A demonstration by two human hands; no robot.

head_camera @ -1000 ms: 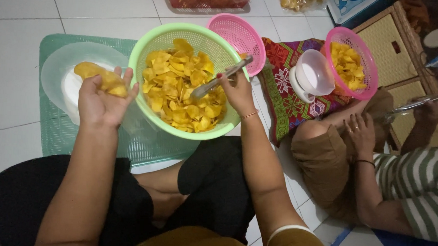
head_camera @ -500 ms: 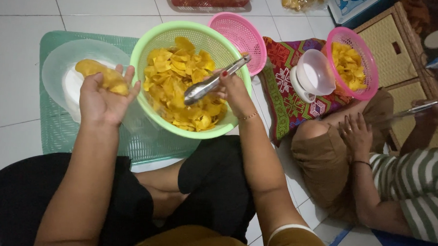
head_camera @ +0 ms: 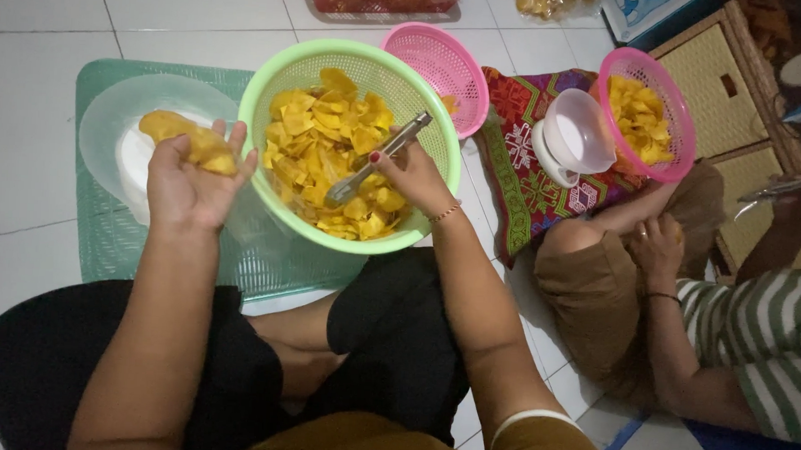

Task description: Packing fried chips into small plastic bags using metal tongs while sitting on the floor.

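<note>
Your left hand [head_camera: 186, 184] fingers curled around yellow chips [head_camera: 193, 139], left of green basket [head_camera: 272, 75] | right hand [head_camera: 416, 176] fingers clamped on metal tongs [head_camera: 381, 157] in the basket | grip lightly, chips look brittle.

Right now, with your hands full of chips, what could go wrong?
The left hand holds a stack of yellow chips above the clear bowl; a loose grip might drop or crack them. The right hand works metal tongs inside the heaped green basket, so chips could spill over the rim.
</note>
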